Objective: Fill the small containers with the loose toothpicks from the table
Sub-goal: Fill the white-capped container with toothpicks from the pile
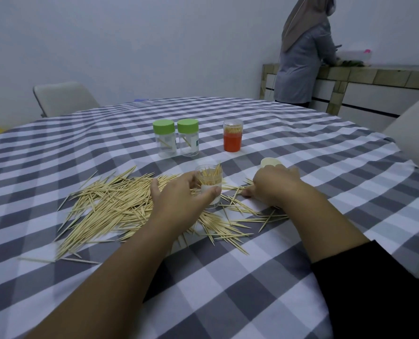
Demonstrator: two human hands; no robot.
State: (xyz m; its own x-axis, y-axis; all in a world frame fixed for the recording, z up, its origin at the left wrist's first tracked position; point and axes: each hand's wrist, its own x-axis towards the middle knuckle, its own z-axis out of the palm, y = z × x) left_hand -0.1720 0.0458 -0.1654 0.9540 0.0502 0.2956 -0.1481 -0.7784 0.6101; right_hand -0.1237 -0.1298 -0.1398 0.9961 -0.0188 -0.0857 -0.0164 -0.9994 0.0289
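Note:
A wide heap of loose toothpicks (110, 204) lies on the checked tablecloth (228, 277). My left hand (179, 194) grips a small clear container (209, 182) with a white base, standing upright and packed with toothpicks. My right hand (274, 184) rests palm down on scattered toothpicks to its right, fingers curled onto the cloth; whether it pinches any is hidden. A cream lid (270, 162) lies just beyond that hand. Farther back stand two clear jars with green caps (164, 138) (188, 137) and a full orange-based container (232, 135).
A folding chair (64, 97) stands behind the table at the left, another chair back (418, 143) at the right edge. A person (303, 52) stands at a counter (374, 77) in the back right corner.

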